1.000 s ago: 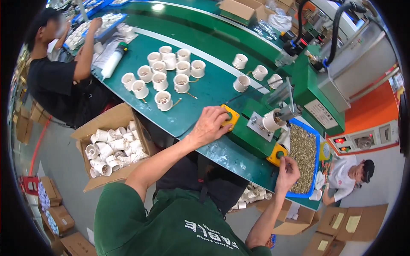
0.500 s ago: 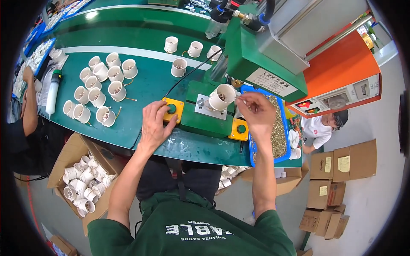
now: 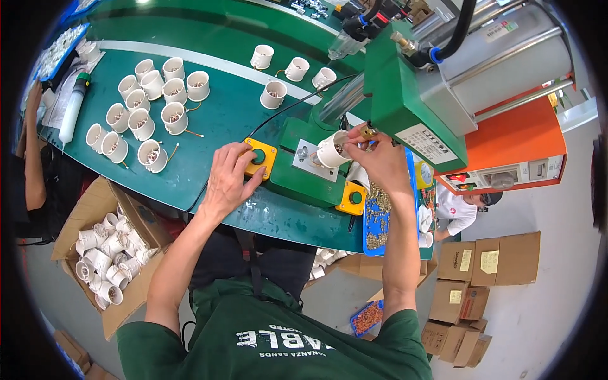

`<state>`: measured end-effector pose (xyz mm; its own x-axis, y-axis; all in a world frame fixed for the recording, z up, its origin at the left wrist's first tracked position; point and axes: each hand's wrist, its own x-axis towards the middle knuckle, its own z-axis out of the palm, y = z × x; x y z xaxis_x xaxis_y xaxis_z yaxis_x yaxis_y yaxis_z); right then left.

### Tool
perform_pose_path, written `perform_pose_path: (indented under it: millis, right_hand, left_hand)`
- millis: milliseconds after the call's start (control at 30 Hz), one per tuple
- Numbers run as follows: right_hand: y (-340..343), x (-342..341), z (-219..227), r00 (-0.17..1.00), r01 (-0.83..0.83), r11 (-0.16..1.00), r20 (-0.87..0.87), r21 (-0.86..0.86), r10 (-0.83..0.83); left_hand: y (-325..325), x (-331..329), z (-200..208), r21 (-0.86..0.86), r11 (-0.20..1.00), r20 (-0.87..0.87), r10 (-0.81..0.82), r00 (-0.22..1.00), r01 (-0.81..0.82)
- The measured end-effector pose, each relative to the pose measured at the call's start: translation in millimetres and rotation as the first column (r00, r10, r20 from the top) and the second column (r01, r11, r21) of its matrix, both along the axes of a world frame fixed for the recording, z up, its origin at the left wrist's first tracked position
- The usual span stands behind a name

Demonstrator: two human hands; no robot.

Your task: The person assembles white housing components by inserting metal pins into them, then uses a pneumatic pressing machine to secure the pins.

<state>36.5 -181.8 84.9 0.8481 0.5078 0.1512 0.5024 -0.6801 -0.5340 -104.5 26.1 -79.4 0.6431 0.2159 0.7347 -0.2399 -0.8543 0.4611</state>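
Note:
A white cup-shaped part [image 3: 330, 152] sits tilted on the metal plate [image 3: 315, 166] of a green press [image 3: 415, 95]. At its rim, just below the press head, my right hand [image 3: 383, 161] has its fingers pinched together; what they hold is too small to make out. My left hand [image 3: 225, 180] lies with fingers spread and bent at the edge of a yellow button box [image 3: 266, 166] with a green button, holding nothing. A second yellow button box [image 3: 352, 198] stands at the front right of the press base, near my right forearm.
Several white cups [image 3: 141, 125] with small pieces inside stand at the left, more [image 3: 296, 69] further back. A blue tray [image 3: 373, 244] holds small brass-coloured pieces. A cardboard box [image 3: 88, 209] of white cups stands below left. A capped tube [image 3: 73, 111] lies far left. Other people work nearby.
My right hand has moved in from beside the cup to its rim, and the cup has tilted toward it. My left hand stays by the button box. The whole view has shifted.

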Motion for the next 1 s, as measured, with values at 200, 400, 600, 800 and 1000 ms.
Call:
perform_pose_path:
  millis: [200,400,600,800,1000]
  right_hand:
    - [-7.3,3.9,-5.6,0.997,-0.079,0.994,0.010,0.078,0.078]
    - [-3.1,3.3,-3.1,0.996,-0.083,0.994,-0.007,0.077,0.083]
    - [-10.1,9.2,-12.5,0.993,-0.092,0.971,-0.046,0.222,0.104]
    - [-0.6,2.6,-4.2,0.995,-0.089,0.991,-0.038,0.103,0.093]
    - [-2.4,4.4,-0.9,0.990,-0.089,0.991,-0.099,0.098,0.099]
  left_hand:
    - [-0.1,0.5,2.3,-0.012,1.000,0.003,-0.015,1.000,0.015]
    - [1.0,0.2,-0.4,-0.006,1.000,0.010,-0.005,1.000,0.005]
    - [0.9,0.9,2.7,-0.016,1.000,0.001,-0.019,1.000,0.019]
    - [2.2,-0.4,-0.8,-0.014,1.000,-0.008,-0.013,1.000,0.013]
    - [-0.2,-1.1,-1.3,-0.010,1.000,-0.001,-0.017,1.000,0.017]
